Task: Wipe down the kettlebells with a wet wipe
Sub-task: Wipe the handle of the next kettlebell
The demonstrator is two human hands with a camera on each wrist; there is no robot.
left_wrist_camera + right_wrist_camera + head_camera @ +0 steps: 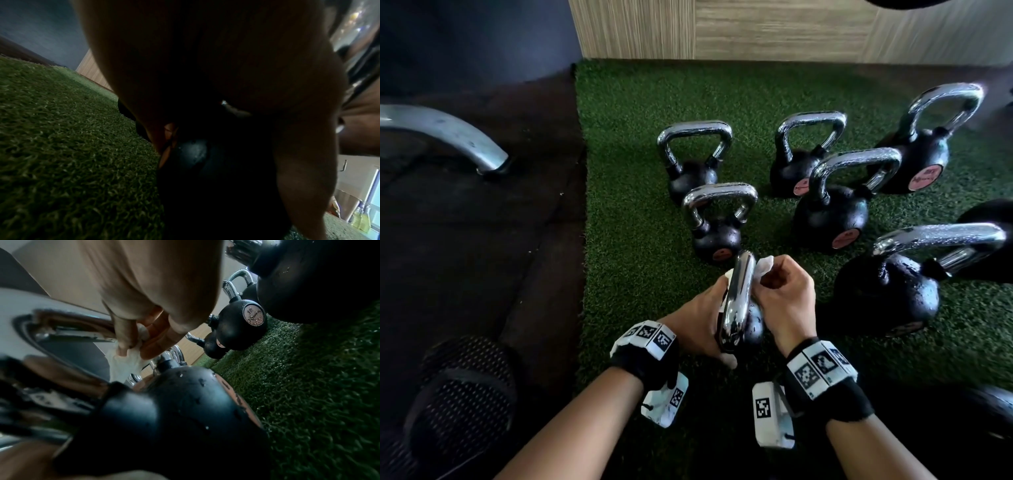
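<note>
While the left hand [697, 320] curls round the body of the nearest kettlebell [753, 325] on the green turf [630, 240], the right hand [784, 291] pinches a white wet wipe [765, 265] against its chrome handle [738, 298]. Six more kettlebells [828, 212] stand beyond.

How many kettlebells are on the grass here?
7 clearly: one between the hands, two left-centre, three further right, one large near right. Dark shapes at the right edge may be more.
</note>
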